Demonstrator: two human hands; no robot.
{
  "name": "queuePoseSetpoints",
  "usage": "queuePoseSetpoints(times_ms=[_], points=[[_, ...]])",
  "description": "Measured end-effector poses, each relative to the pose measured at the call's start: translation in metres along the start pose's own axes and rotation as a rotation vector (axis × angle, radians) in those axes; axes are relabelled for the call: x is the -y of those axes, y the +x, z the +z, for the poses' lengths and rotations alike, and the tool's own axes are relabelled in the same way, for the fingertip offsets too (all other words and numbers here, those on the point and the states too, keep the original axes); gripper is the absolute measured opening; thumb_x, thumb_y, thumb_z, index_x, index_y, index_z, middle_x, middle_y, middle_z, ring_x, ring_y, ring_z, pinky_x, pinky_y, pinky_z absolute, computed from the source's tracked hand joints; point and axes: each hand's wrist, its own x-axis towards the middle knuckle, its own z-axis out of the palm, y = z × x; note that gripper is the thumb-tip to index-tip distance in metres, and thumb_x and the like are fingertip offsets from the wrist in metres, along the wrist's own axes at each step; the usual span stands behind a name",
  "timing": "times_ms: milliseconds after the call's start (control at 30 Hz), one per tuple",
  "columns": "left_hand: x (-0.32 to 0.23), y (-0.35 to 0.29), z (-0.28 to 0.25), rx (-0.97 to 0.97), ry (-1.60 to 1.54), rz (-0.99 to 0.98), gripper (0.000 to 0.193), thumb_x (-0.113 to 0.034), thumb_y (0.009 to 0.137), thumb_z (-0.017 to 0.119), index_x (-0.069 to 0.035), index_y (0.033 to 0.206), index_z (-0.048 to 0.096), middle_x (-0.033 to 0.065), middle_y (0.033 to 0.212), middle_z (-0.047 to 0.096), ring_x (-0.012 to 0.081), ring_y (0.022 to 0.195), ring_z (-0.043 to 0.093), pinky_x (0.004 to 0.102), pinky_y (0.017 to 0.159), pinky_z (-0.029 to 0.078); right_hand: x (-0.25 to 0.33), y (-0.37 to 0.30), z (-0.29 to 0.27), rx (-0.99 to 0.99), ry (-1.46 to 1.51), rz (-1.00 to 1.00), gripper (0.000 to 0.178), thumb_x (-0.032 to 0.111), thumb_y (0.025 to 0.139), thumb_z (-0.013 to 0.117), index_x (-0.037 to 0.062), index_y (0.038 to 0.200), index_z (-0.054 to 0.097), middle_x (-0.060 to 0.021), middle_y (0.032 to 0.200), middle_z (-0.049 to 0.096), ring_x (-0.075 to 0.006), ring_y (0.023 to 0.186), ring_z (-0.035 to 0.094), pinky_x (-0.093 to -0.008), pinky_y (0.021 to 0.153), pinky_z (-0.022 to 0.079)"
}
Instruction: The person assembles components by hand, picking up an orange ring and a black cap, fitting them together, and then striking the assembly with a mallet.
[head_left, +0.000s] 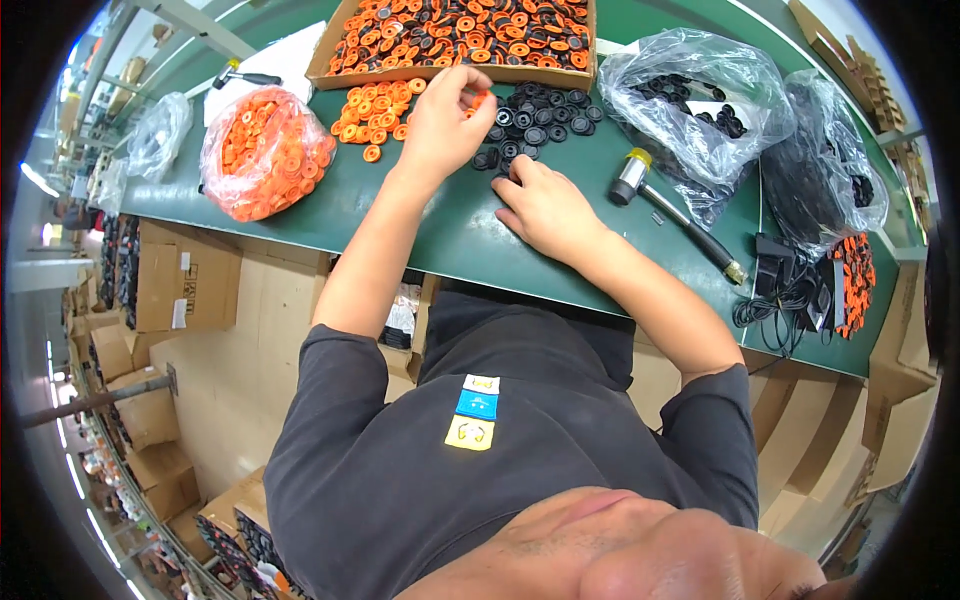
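At the far middle of the green table, my left hand (447, 122) is closed in a pinch on an orange disc (479, 100), just in front of a shallow cardboard box. My right hand (548, 208) rests low over the table, thumb apart from the fingers, its fingertips at the near edge of a heap of black round caps (545, 112). A smaller heap of orange discs (377, 108) lies to the left of my left hand. The cardboard box (450, 74) behind is filled with orange and black discs joined together.
A clear bag of orange discs (262, 155) stands on the left, near a small hammer (245, 76). On the right lie a yellow-and-black mallet (680, 215), a clear bag of black caps (700, 95), another plastic bag (825, 170) and black cables (780, 305).
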Motion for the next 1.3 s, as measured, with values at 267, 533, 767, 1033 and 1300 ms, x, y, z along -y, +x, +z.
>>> queuePoseSetpoints(times_ms=[267, 533, 767, 1033, 1300], points=[[-0.041, 0.019, 0.055, 0.493, -1.039, -0.456, 0.025, -0.015, 0.103, 0.057, -0.004, 0.124, 0.062, 0.0064, 0.11, 0.068, 0.0114, 0.099, 0.063, 0.028, 0.09, 0.051, -0.027, -0.022, -0.024, 0.093, -0.018, 0.038, 0.018, 0.017, 0.087, 0.067, 0.004, 0.095, 0.059, -0.0136, 0.09, 0.059, -0.0346, 0.088, 0.065, -0.0468, 0.078, 0.054], [-0.029, -0.014, 0.086, 0.459, -0.965, -0.361, 0.025, -0.01, 0.104, 0.052, 0.0, 0.125, 0.06, 0.009, 0.114, 0.068, 0.0133, 0.097, 0.064, 0.0289, 0.089, 0.053, -0.06, -0.04, -0.056, -0.261, 0.872, 0.526, 0.015, 0.006, 0.101, 0.057, 0.0011, 0.11, 0.067, -0.005, 0.09, 0.07, -0.01, 0.075, 0.065, -0.0259, 0.068, 0.054], [-0.034, -0.022, 0.089, 0.537, -1.078, -0.49, 0.032, -0.003, 0.099, 0.058, 0.002, 0.131, 0.057, 0.011, 0.117, 0.068, 0.0166, 0.102, 0.067, 0.0309, 0.094, 0.053, -0.064, -0.049, -0.063, -0.546, 1.107, 0.615, 0.026, 0.002, 0.097, 0.063, -0.0039, 0.122, 0.063, -0.0054, 0.098, 0.07, -0.008, 0.082, 0.065, -0.0215, 0.071, 0.053], [-0.034, -0.024, 0.089, 0.601, -1.187, -0.523, 0.033, 0.001, 0.097, 0.059, 0.005, 0.13, 0.057, 0.0121, 0.115, 0.068, 0.0151, 0.101, 0.066, 0.0294, 0.092, 0.054, -0.061, -0.053, -0.06, -0.484, 1.0, 0.555, 0.038, -0.012, 0.086, 0.068, -0.0032, 0.123, 0.064, -0.0064, 0.115, 0.058, -0.0114, 0.095, 0.065, -0.0238, 0.082, 0.057], [-0.035, -0.023, 0.088, 0.594, -1.139, -0.526, 0.031, 0.003, 0.095, 0.062, 0.005, 0.126, 0.058, 0.0116, 0.116, 0.069, 0.0131, 0.104, 0.066, 0.0283, 0.094, 0.054, -0.061, -0.051, -0.063, -0.437, 0.701, 0.487, 0.039, -0.01, 0.08, 0.075, 0.0004, 0.117, 0.069, -0.0087, 0.106, 0.062, -0.0125, 0.087, 0.066, -0.0242, 0.075, 0.058]])
